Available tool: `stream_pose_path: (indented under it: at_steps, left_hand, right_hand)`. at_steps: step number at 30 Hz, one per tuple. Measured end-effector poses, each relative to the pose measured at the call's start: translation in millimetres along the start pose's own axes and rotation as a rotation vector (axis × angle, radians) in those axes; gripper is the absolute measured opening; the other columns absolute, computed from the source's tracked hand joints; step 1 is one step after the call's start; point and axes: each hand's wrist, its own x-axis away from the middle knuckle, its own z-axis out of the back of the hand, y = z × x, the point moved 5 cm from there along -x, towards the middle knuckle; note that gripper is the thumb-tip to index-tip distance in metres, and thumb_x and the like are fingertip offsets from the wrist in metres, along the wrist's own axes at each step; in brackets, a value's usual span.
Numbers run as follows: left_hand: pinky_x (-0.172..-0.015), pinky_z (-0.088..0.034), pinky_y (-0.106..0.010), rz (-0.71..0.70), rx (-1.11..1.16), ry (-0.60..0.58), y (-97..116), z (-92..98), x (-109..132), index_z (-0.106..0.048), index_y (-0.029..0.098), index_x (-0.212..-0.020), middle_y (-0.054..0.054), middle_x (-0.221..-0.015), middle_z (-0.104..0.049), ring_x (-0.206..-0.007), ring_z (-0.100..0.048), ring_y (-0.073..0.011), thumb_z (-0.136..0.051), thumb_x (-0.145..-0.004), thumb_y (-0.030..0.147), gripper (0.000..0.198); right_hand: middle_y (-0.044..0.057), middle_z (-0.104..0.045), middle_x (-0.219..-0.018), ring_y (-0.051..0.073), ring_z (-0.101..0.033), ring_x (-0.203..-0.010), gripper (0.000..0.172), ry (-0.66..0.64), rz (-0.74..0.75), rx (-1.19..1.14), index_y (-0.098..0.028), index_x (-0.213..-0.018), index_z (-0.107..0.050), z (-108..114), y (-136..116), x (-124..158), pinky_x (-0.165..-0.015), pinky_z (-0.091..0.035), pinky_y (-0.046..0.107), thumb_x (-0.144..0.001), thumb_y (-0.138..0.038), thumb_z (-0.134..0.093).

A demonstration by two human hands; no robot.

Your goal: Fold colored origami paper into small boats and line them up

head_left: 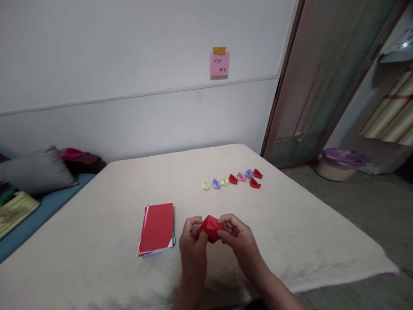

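A folded red paper boat (211,228) is held between my two hands above the near part of the cream-covered surface (106,224). My left hand (193,237) pinches its left side, thumb toward me. On the other side, my right hand (237,232) grips the right end between thumb and fingers. The far ends of some fingers are hidden behind the paper. To the left of my hands lies a stack of coloured paper (157,228) with a red sheet on top.
Several small folded paper boats stand in a row farther back, among them a yellow one (205,186) and a red one (254,183). A pink note (220,64) is taped to the wall. A grey pillow (38,170) lies far left; a lined bin (338,163) stands right.
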Motion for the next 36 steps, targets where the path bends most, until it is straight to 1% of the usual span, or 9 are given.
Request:
stream_pose_path:
  at_steps: [4,8,11,17,23,26,29,31,36]
  left_hand:
    - [-0.057,-0.045,-0.022,0.017,0.076,-0.054,2.4,-8.6,4.0,-0.054,0.018,-0.089,0.002,-0.071,-0.065,-0.059,-0.058,-0.0117,-0.055,-0.071,0.013,0.018]
    - [-0.059,-0.046,-0.024,0.030,0.147,-0.122,4.2,-15.5,6.2,-0.053,0.017,-0.089,0.001,-0.068,-0.066,-0.060,-0.061,-0.0131,-0.052,-0.074,0.011,0.016]
    - [-0.059,-0.047,-0.025,0.045,0.150,-0.124,2.9,-16.0,6.1,-0.054,0.017,-0.088,0.001,-0.066,-0.065,-0.059,-0.061,-0.0143,-0.053,-0.072,0.010,0.017]
    - [-0.064,-0.049,-0.027,0.059,0.192,-0.133,0.4,-16.2,7.2,-0.054,0.017,-0.092,-0.001,-0.076,-0.068,-0.067,-0.064,-0.0159,-0.052,-0.072,0.009,0.021]
    - [-0.066,-0.048,-0.027,0.038,0.263,-0.165,1.9,-17.6,8.6,-0.055,0.018,-0.098,-0.001,-0.077,-0.068,-0.066,-0.062,-0.0148,-0.053,-0.073,0.010,0.026]
    - [-0.070,-0.048,-0.029,0.013,0.266,-0.195,3.9,-17.7,8.7,-0.057,0.019,-0.101,-0.004,-0.091,-0.066,-0.076,-0.062,-0.0166,-0.055,-0.075,0.013,0.026]
    - [-0.079,-0.047,-0.030,-0.038,0.240,-0.153,5.9,-13.4,7.7,-0.062,0.020,-0.095,-0.007,-0.113,-0.059,-0.099,-0.058,-0.0210,-0.058,-0.073,0.013,0.023]
    - [-0.085,-0.046,-0.031,-0.061,0.213,-0.139,7.8,-11.4,7.9,-0.064,0.020,-0.090,-0.008,-0.118,-0.055,-0.109,-0.054,-0.0233,-0.058,-0.073,0.012,0.020]
    - [-0.077,-0.049,-0.029,-0.098,0.123,-0.139,16.8,-11.9,11.6,-0.067,0.020,-0.085,-0.009,-0.115,-0.055,-0.105,-0.055,-0.0238,-0.056,-0.073,0.013,0.017]
  right_hand:
    - [-0.004,-0.056,-0.058,0.011,-0.045,-0.054,0.011,0.024,0.011,-0.044,-0.019,-0.074,-0.059,3.3,-0.6,0.0,-0.052,-0.033,0.023,-0.066,-0.017,-0.065]
    - [-0.005,-0.056,-0.057,0.011,-0.045,-0.054,0.011,0.024,0.002,-0.085,-0.019,-0.074,-0.059,3.9,-1.0,0.5,-0.053,-0.034,0.024,-0.067,-0.019,-0.067]
    - [-0.004,-0.059,-0.060,0.012,-0.047,-0.055,0.014,0.003,-0.011,-0.098,-0.019,-0.077,-0.058,2.7,0.5,0.8,-0.054,-0.034,0.025,-0.066,-0.017,-0.067]
    - [-0.002,-0.059,-0.062,0.013,-0.048,-0.057,0.014,-0.028,-0.012,-0.162,-0.018,-0.079,-0.057,2.7,3.0,1.5,-0.056,-0.035,0.025,-0.067,-0.014,-0.063]
    - [-0.003,-0.057,-0.057,0.012,-0.045,-0.055,0.009,0.034,0.007,-0.096,-0.019,-0.072,-0.059,5.3,2.7,0.3,-0.054,-0.034,0.025,-0.066,-0.016,-0.065]
    - [-0.003,-0.057,-0.057,0.012,-0.046,-0.055,0.007,0.071,0.034,-0.047,-0.018,-0.068,-0.061,7.0,3.0,-0.7,-0.054,-0.035,0.026,-0.064,-0.016,-0.066]
    - [-0.003,-0.057,-0.055,0.012,-0.046,-0.054,0.005,0.104,0.060,-0.014,-0.018,-0.067,-0.062,8.5,2.2,-0.5,-0.053,-0.035,0.026,-0.064,-0.016,-0.066]
    - [-0.003,-0.057,-0.054,0.012,-0.046,-0.052,0.003,0.124,0.072,0.002,-0.018,-0.066,-0.062,8.6,0.5,0.5,-0.052,-0.036,0.026,-0.064,-0.016,-0.065]
    - [-0.003,-0.057,-0.050,0.012,-0.046,-0.050,0.004,0.129,0.060,0.046,-0.018,-0.064,-0.061,6.2,-1.7,2.9,-0.050,-0.035,0.025,-0.066,-0.014,-0.061]
